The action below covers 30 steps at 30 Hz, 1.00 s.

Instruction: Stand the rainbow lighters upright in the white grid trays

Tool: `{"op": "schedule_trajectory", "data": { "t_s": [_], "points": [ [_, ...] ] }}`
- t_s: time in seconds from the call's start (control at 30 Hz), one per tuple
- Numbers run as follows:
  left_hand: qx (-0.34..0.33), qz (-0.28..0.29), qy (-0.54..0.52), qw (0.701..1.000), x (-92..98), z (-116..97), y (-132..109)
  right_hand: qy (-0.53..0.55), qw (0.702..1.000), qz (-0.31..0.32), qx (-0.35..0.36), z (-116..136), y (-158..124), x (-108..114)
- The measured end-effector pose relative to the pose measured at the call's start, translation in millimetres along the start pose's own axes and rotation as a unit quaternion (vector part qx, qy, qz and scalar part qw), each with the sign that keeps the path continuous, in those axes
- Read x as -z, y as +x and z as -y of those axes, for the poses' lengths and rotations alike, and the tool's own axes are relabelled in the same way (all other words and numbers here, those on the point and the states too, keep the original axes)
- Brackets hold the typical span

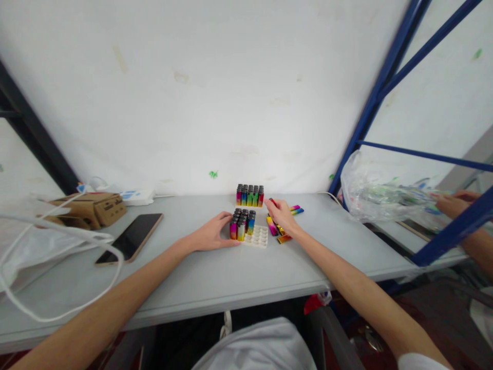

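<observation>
A white tray (pixel 261 237) with round holes stands on the table, its left part filled with upright metallic rainbow lighters (pixel 241 226) with black tops. My left hand (pixel 211 234) grips the tray's left side, thumb at the near edge and fingers toward the far edge. Slightly raised to the right of the tray, my right hand (pixel 282 216) is closed on a lighter (pixel 272 202) whose dark red end shows above the fingers. Several loose lighters (pixel 272 226) lie under and around that hand. Behind stands a second group of upright lighters (pixel 250 196) in a white tray.
On the left are a phone (pixel 133 237), a cardboard box (pixel 96 208), a white cable (pixel 115 277) and a power strip (pixel 137 197). To the right, beyond a blue metal frame (pixel 362 123), another person's hands (pixel 454 203) are beside a clear plastic bag (pixel 370 190).
</observation>
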<state>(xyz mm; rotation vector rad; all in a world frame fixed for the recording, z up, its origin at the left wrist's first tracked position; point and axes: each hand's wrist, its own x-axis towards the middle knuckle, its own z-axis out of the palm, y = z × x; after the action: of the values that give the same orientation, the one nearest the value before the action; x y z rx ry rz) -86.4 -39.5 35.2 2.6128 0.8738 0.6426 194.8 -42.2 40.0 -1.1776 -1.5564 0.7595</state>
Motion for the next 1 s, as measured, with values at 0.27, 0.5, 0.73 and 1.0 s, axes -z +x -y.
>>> {"op": "schedule_trajectory", "data": {
  "t_s": [0.27, 0.5, 0.73, 1.0],
  "points": [
    [0.016, -0.018, 0.008, 1.0, -2.3, 2.6, 0.8, -0.08, 0.995, -0.052, 0.034, -1.0, 2.7, -1.6],
    [0.028, -0.015, 0.006, 0.999, 0.0, -0.7, 0.9, -0.103, 0.992, -0.028, 0.069, 10.7, -1.5, 1.4],
    [0.037, -0.008, 0.013, 0.999, -0.2, -0.5, 1.1, -0.139, 0.986, -0.033, 0.086, 9.1, -1.8, 0.9],
    [0.03, -0.006, 0.01, 0.999, 1.0, -0.7, 0.9, -0.165, 0.977, 0.005, 0.132, 16.9, -6.0, 6.0]
  ]
}}
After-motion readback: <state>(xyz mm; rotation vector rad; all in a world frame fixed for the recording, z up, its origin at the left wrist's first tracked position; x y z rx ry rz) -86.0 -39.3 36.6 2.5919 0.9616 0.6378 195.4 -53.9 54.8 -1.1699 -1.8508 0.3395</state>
